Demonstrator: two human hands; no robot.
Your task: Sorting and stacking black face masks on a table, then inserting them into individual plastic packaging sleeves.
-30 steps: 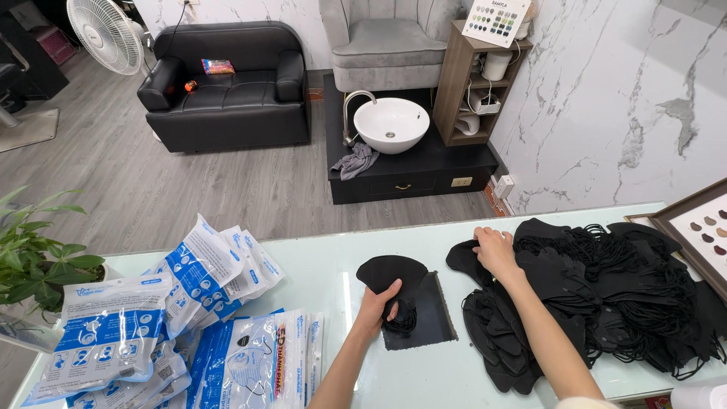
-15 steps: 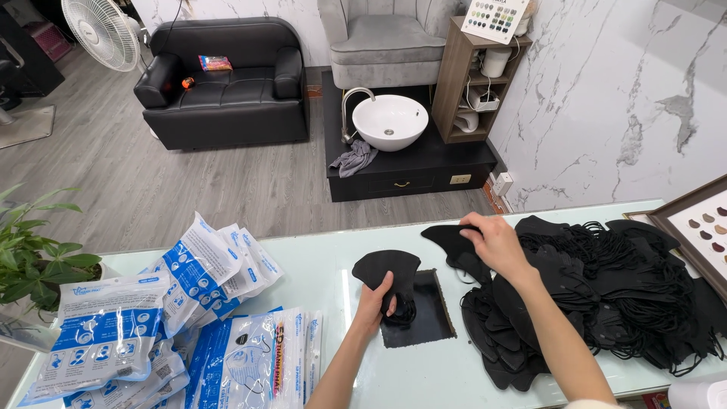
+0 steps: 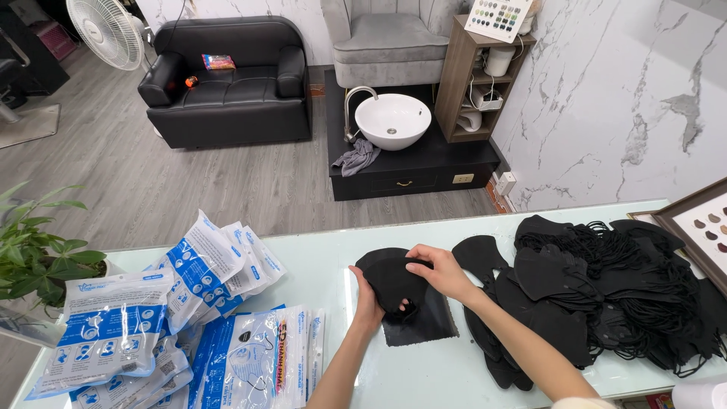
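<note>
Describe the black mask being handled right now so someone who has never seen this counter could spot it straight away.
On the pale glass counter, look left of the big heap of black masks. There a small stack of black masks lies over a dark flat sheet, apart from the heap. It alone has both hands on it: left hand, right hand.

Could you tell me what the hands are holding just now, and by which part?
Both hands hold a small stack of black face masks: the left hand grips its left edge, the right hand its upper right edge, above a dark sheet.
</note>
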